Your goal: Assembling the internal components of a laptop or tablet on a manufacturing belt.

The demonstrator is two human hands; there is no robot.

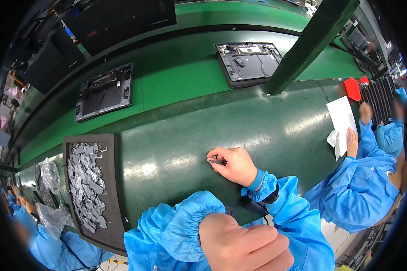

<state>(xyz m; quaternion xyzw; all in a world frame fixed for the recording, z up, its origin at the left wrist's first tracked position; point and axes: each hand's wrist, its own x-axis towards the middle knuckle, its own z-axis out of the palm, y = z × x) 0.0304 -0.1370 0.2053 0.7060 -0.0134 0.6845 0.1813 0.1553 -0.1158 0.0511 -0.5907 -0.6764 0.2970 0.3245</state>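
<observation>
My right hand [238, 167] is just above the green bench, pinching a short, thin dark tool [218, 161] between thumb and fingers. Most of that tool is hidden in the grip, so its kind does not show. A blue band circles the wrist, below it a black strap over the sleeve. Lower down and close to the camera, my left hand [244, 244] is raised with its fingers curled in. What it may hold is out of sight. To the left, a dark foam tray [115, 180] holds a heap of small grey pieces [87, 187].
Two opened laptop bases, one at the left [105, 92] and one at the centre [251, 62], lie on the raised green shelf. A dark green post [309, 45] rises beside the second. At right a co-worker [359, 189] handles white paper [341, 119]; clear plastic bags [49, 217] lie far left.
</observation>
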